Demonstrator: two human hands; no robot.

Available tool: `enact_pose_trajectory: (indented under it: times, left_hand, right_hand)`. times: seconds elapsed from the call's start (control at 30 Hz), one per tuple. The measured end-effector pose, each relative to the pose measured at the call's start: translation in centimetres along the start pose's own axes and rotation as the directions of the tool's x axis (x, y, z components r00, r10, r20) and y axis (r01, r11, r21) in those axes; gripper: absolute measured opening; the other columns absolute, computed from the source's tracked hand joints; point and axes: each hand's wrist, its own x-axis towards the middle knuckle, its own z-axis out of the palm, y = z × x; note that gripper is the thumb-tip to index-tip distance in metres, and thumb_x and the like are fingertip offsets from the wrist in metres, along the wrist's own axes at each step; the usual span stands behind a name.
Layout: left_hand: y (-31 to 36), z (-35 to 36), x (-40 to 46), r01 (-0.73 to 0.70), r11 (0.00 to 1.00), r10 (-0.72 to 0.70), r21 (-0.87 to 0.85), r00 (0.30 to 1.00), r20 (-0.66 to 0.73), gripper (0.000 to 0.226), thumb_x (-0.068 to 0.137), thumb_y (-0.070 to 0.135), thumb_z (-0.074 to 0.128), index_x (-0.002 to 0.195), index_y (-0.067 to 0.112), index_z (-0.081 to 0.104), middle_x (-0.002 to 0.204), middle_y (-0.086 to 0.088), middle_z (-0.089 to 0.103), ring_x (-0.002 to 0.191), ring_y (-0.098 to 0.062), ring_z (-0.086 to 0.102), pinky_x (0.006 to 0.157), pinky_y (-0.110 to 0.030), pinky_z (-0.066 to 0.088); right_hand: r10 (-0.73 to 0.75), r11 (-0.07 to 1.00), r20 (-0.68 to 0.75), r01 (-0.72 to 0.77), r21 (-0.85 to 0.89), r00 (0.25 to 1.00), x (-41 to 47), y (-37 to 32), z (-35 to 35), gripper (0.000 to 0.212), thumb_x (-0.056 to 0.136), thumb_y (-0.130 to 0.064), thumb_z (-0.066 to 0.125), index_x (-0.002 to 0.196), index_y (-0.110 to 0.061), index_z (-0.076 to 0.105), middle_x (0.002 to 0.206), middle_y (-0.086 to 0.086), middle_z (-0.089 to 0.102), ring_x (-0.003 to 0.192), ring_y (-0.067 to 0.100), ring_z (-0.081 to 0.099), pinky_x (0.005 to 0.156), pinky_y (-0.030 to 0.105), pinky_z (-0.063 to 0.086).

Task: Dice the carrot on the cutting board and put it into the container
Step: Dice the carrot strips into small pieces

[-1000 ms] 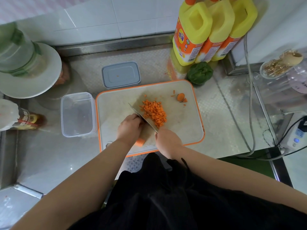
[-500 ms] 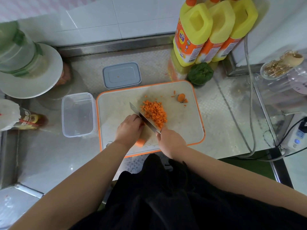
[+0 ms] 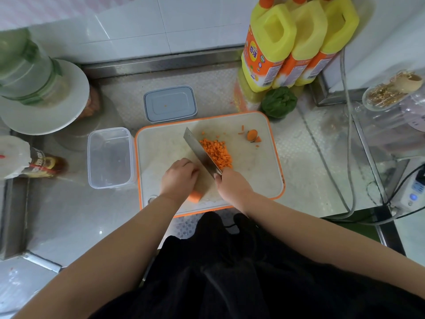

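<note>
A white cutting board (image 3: 253, 171) with an orange rim lies on the steel counter. A heap of diced carrot (image 3: 217, 153) sits at its middle. My right hand (image 3: 233, 186) grips the handle of a cleaver (image 3: 200, 151), whose blade stands just left of the heap. My left hand (image 3: 178, 177) presses down on the uncut carrot piece (image 3: 194, 196); only its near end shows below the hand. A carrot end with scraps (image 3: 251, 135) lies at the board's far right. A clear, empty container (image 3: 110, 157) stands left of the board.
The container's grey lid (image 3: 170, 104) lies behind the board. Three yellow bottles (image 3: 287, 42) and a green vegetable (image 3: 279, 102) stand at the back right. A white plate under a large clear jug (image 3: 41, 97) and a sauce bottle (image 3: 43, 164) sit left. Cables (image 3: 349, 146) run along the right.
The cleaver's blade has swung up and further from me, showing more of its flat side. Both hands stay nearly in place on the board.
</note>
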Motion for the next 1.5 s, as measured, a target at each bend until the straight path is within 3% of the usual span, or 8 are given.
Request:
enact_pose_trajectory:
  times: [0.3,0.53,0.6,0.8,0.93,1.07,1.33,1.5]
  left_hand:
    - [-0.3,-0.6,0.1,0.051,0.997,-0.058,0.051,0.987,0.153,0.020,0.092,0.019,0.057,0.104,0.014,0.072,0.108,-0.002,0.062,0.102,-0.024,0.056,0.082,-0.034,0.047]
    - [0.0,-0.5,0.4,0.095,0.994,-0.104,0.062,0.979,0.177,0.024,0.094,0.023,0.056,0.113,0.019,0.071,0.114,0.001,0.062,0.105,-0.023,0.057,0.083,-0.036,0.050]
    - [0.1,-0.5,0.4,0.094,0.993,-0.104,0.068,0.979,0.176,0.024,0.094,0.024,0.056,0.111,0.018,0.071,0.113,0.000,0.062,0.105,-0.024,0.057,0.082,-0.037,0.050]
    - [0.0,-0.6,0.0,0.082,0.995,-0.087,0.050,0.988,0.125,0.021,0.095,0.024,0.056,0.102,0.017,0.074,0.105,-0.001,0.064,0.100,-0.023,0.058,0.077,-0.034,0.049]
    - [-0.4,-1.0,-0.4,0.037,0.998,-0.041,0.048,0.997,0.070,0.015,0.091,0.020,0.061,0.094,0.016,0.076,0.097,-0.002,0.064,0.093,-0.025,0.061,0.071,-0.034,0.051]
    - [-0.2,-1.3,-0.2,0.048,0.992,-0.066,0.118,0.986,0.156,0.021,0.093,0.019,0.055,0.104,0.017,0.073,0.108,-0.001,0.062,0.102,-0.024,0.058,0.077,-0.034,0.047]
    - [0.3,-1.1,0.2,0.090,0.979,-0.128,0.181,0.969,0.213,0.027,0.096,0.023,0.049,0.116,0.020,0.068,0.117,0.001,0.059,0.109,-0.022,0.054,0.080,-0.032,0.046]
    - [0.1,-1.0,0.1,0.094,0.985,-0.120,0.145,0.975,0.188,0.026,0.096,0.025,0.050,0.114,0.021,0.069,0.115,0.002,0.060,0.108,-0.020,0.054,0.077,-0.029,0.042]
  right_hand:
    - [-0.038,0.984,0.016,0.040,-0.173,0.999,-2.0,1.0,1.5,0.027,0.103,-0.030,0.031,0.101,-0.008,0.047,0.065,-0.002,0.043,0.063,0.020,0.050,0.058,0.033,0.041]
    - [0.008,0.979,0.023,-0.003,-0.202,1.000,-1.5,0.6,2.4,0.023,0.098,-0.014,0.040,0.117,-0.002,0.047,0.084,0.010,0.060,0.081,0.029,0.062,0.060,0.034,0.044]
    - [-0.007,0.982,0.016,0.010,-0.187,1.000,-1.2,0.4,2.4,0.026,0.101,-0.019,0.037,0.117,-0.001,0.046,0.089,0.012,0.062,0.079,0.029,0.061,0.054,0.033,0.039]
    - [0.049,0.998,0.010,-0.049,0.037,0.999,-0.5,0.2,0.7,0.035,0.102,-0.034,0.037,0.103,-0.002,0.052,0.086,0.013,0.054,0.078,0.028,0.052,0.066,0.033,0.038]
    - [-0.019,0.999,-0.011,0.019,-0.041,1.000,-1.7,0.3,0.3,0.035,0.102,-0.032,0.035,0.108,-0.001,0.050,0.092,0.015,0.060,0.084,0.031,0.058,0.065,0.033,0.038]
    - [-0.078,0.989,0.014,0.079,-0.127,0.997,-2.9,-0.2,0.4,0.034,0.103,-0.032,0.031,0.110,-0.004,0.050,0.092,0.012,0.061,0.081,0.029,0.059,0.068,0.037,0.047]
    - [-0.002,0.981,0.025,0.006,-0.192,1.000,-2.2,-0.3,2.1,0.025,0.102,-0.020,0.034,0.110,-0.003,0.052,0.081,0.007,0.058,0.080,0.027,0.062,0.063,0.035,0.048]
    - [0.003,0.991,0.011,-0.001,-0.132,1.000,-1.4,-0.7,2.2,0.035,0.103,-0.031,0.031,0.111,-0.002,0.050,0.093,0.012,0.063,0.076,0.028,0.058,0.061,0.034,0.040]
